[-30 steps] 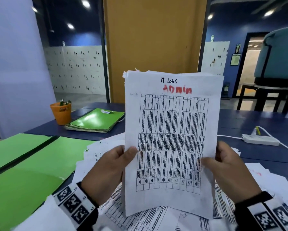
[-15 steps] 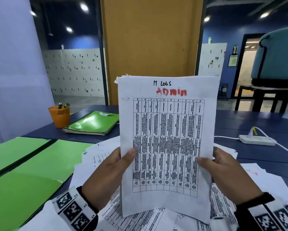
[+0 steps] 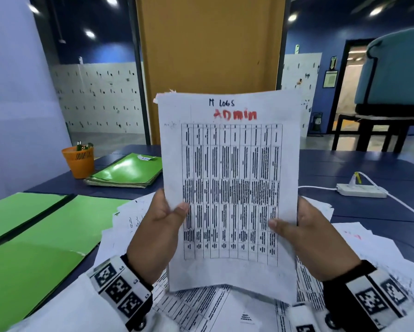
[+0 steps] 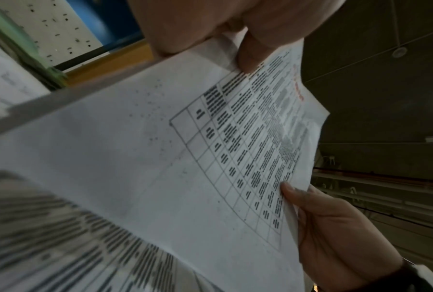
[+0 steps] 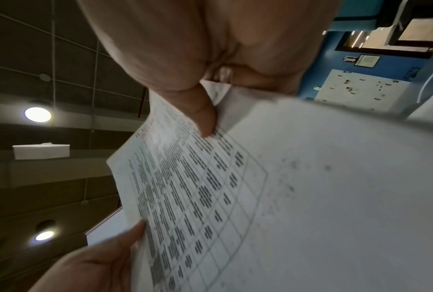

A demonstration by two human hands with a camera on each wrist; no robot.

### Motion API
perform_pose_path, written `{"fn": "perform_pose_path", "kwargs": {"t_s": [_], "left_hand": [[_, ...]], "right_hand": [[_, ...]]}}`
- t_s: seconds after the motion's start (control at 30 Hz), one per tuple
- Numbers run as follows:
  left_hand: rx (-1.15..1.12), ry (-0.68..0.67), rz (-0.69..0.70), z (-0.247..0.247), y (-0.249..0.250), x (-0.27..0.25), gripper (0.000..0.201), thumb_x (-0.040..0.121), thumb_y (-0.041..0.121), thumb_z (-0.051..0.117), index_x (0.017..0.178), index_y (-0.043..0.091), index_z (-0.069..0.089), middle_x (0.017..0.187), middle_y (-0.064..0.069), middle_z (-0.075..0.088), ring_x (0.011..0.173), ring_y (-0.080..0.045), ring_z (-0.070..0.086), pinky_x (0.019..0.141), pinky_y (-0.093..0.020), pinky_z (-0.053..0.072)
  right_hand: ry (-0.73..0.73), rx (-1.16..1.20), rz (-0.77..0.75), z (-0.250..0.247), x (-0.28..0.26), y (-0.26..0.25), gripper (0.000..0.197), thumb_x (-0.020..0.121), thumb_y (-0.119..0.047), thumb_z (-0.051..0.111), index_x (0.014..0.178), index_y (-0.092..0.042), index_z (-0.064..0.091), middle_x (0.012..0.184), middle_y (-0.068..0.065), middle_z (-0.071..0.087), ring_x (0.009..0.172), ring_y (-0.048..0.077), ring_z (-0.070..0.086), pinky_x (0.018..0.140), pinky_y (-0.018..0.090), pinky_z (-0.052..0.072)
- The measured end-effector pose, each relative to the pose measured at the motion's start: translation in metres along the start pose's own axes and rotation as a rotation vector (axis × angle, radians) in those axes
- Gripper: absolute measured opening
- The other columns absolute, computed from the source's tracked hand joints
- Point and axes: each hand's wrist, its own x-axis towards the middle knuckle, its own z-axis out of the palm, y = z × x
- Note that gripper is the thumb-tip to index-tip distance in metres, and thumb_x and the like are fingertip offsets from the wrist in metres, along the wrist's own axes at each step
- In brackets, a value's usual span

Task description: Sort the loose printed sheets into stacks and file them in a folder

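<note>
The table (image 3: 359,164) is dark blue and spreads across the head view. On its left side an open folder (image 3: 45,236) lies flat, bright green, with a dark gap down its fold. A heap of loose sheets (image 3: 225,307) covers the near middle of the table, printed with tables and overlapping at odd angles. Above that heap the person holds a sheaf (image 3: 227,188) upright, facing them; its front page shows a printed grid with "M LOGS" in black and "ADMIN" in red written at the top. Further back on the left sits a stack of folders (image 3: 126,171), green, with a small white label on top. The left hand (image 3: 153,238) grasps the sheaf's left edge, thumb on the front and fingers behind. The right hand (image 3: 316,243) grasps the right edge the same way. An orange cup (image 3: 79,161) stands just left of the stack. A white power strip (image 3: 361,190) lies on the right, its cable trailing off
</note>
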Motion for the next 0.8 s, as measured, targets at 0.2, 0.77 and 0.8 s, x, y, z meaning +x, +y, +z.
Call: {"fn": "perform_pose_path", "kwargs": {"t_s": [0.2, 0.77, 0.8], "left_hand": [[-0.081, 0.022, -0.047, 0.002, -0.005, 0.007, 0.032, 0.102, 0.004, 0.054, 0.131, 0.018, 0.057, 0.120, -0.003, 0.076, 0.116, -0.026, 0.069, 0.104, -0.047, 0.051], [-0.071, -0.089, -0.144, -0.005, -0.019, 0.023, 0.036, 0.098, -0.013, 0.051, 0.124, 0.010, 0.062, 0.119, -0.008, 0.076, 0.117, -0.031, 0.069, 0.107, -0.052, 0.050], [-0.097, -0.090, -0.156, -0.004, -0.018, 0.023, 0.036, 0.098, -0.013, 0.050, 0.124, 0.010, 0.062, 0.119, -0.008, 0.076, 0.118, -0.031, 0.069, 0.105, -0.049, 0.051]], "right_hand": [[0.068, 0.090, 0.029, 0.011, -0.001, 0.003, 0.030, 0.094, -0.008, 0.063, 0.110, -0.033, 0.057, 0.104, -0.020, 0.073, 0.097, 0.001, 0.068, 0.092, 0.034, 0.050], [0.143, 0.173, 0.078, 0.014, 0.009, 0.019, 0.037, 0.088, 0.002, 0.065, 0.104, -0.030, 0.056, 0.101, -0.003, 0.075, 0.094, 0.019, 0.072, 0.092, 0.050, 0.053], [0.177, 0.188, 0.072, 0.016, 0.009, 0.017, 0.038, 0.087, 0.004, 0.064, 0.102, -0.031, 0.057, 0.099, -0.002, 0.075, 0.093, 0.020, 0.071, 0.092, 0.051, 0.053]]}}
